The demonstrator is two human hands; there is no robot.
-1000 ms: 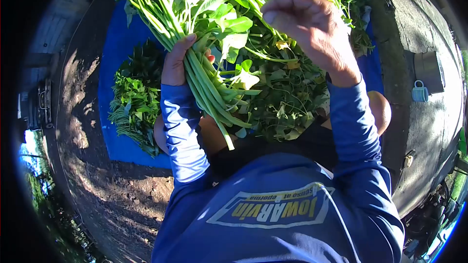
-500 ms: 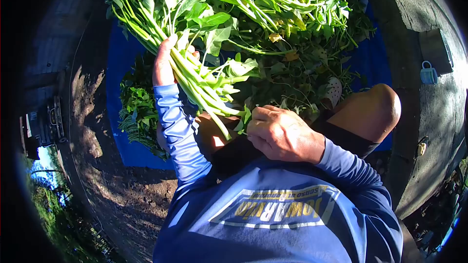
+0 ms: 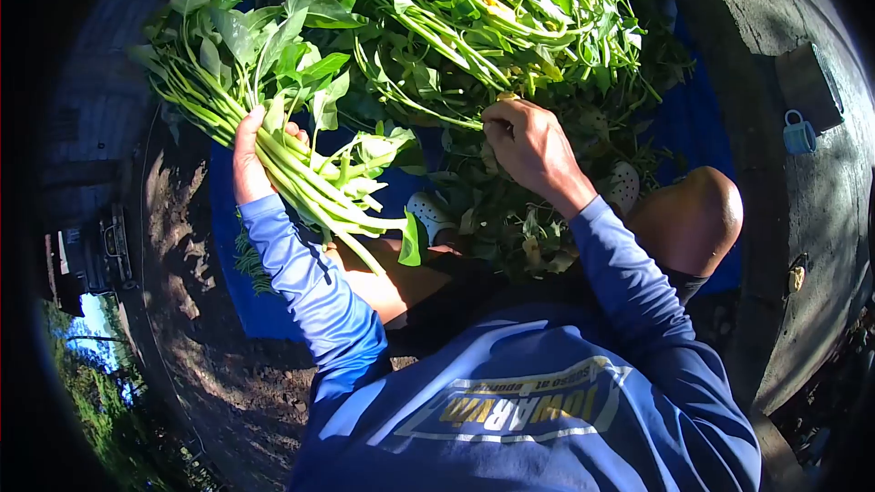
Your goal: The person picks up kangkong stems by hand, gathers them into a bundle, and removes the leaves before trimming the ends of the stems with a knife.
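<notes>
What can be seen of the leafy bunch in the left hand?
The bunch has long, smooth-looking green stems and broad, pointed leaves. The left hand grips it around the stems. It slants, leafy end away from the person, uneven stem ends toward the lap; one leaf hangs by these ends. The right hand is apart from it.

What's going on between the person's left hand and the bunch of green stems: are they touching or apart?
Touching. The head view shows the left hand wrapped around the bunch, thumb pressed over the stems.
</notes>
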